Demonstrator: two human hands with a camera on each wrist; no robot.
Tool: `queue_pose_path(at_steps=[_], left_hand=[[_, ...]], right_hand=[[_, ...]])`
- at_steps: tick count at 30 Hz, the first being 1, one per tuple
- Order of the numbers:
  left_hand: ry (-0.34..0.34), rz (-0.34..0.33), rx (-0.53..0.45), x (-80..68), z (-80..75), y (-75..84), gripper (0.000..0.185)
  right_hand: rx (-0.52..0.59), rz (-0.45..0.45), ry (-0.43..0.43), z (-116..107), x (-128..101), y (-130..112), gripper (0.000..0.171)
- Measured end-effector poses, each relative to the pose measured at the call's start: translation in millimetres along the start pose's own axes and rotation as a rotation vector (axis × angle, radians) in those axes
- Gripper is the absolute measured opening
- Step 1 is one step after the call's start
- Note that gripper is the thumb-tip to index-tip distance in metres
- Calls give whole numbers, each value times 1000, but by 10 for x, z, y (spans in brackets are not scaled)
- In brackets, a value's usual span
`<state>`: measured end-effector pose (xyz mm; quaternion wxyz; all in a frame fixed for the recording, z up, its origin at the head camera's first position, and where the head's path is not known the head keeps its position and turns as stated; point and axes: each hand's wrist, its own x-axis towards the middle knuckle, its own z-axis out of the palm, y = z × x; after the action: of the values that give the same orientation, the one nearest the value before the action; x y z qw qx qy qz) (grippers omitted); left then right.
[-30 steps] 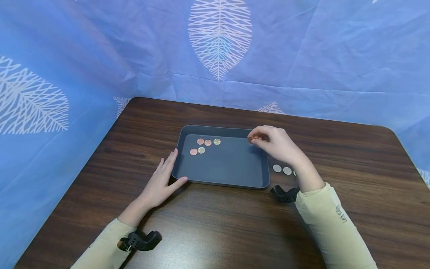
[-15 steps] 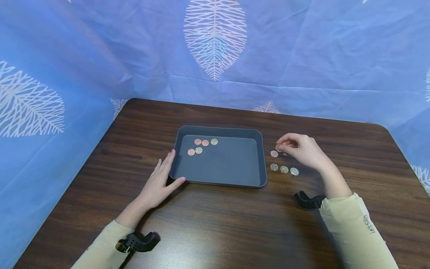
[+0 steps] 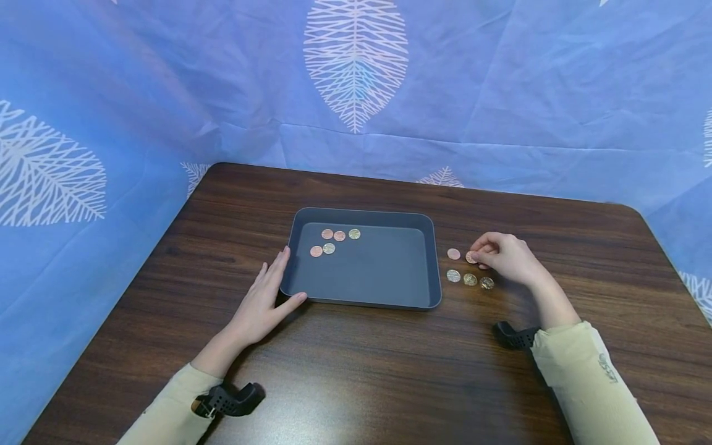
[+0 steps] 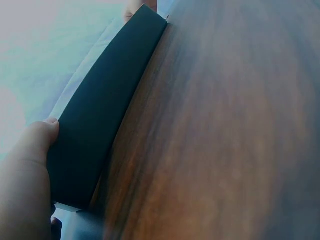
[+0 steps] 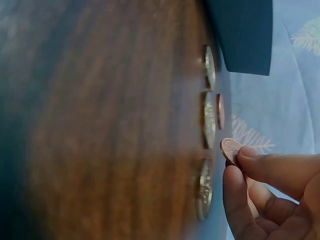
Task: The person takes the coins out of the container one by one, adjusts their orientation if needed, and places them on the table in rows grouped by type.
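1. Right hand (image 3: pixel 508 256) is pinching a copper coin (image 3: pixel 471 256) between thumb and fingertip, tilted, low over the table (image 3: pixel 356 371), right of the tray (image 3: pixel 361 303).
2. Another copper coin (image 3: pixel 453 254) is lying just left of it; three silver/gold coins (image 3: pixel 470 279) are sitting in a row just in front.
3. Left hand (image 3: pixel 261 303) is resting flat, fingers straight, thumb touching the tray's near-left corner, gripping nothing.
4. Five coins (image 3: pixel 334 241) are lying in the tray's far-left part.
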<state>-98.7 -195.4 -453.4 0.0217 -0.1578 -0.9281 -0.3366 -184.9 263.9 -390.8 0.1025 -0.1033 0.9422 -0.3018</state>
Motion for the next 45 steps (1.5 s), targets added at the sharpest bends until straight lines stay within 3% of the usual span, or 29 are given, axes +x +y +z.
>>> queue_pose_path(at_steps=[6,22,37,45], left_hand=[[2,6,-3,0,-11,10,87],[1,2,11,27,-34,29,87],[12,12,0,19,-26,16,87],[6,4,5,12,-4,8,88]], right_hand=[[-48,-15,17,23,50,2,14],[-151,-45,48,29,114,-25,10],[-137,-35,36,34,123,-30,9],[-65,-20,44,-7,76,-37,16]])
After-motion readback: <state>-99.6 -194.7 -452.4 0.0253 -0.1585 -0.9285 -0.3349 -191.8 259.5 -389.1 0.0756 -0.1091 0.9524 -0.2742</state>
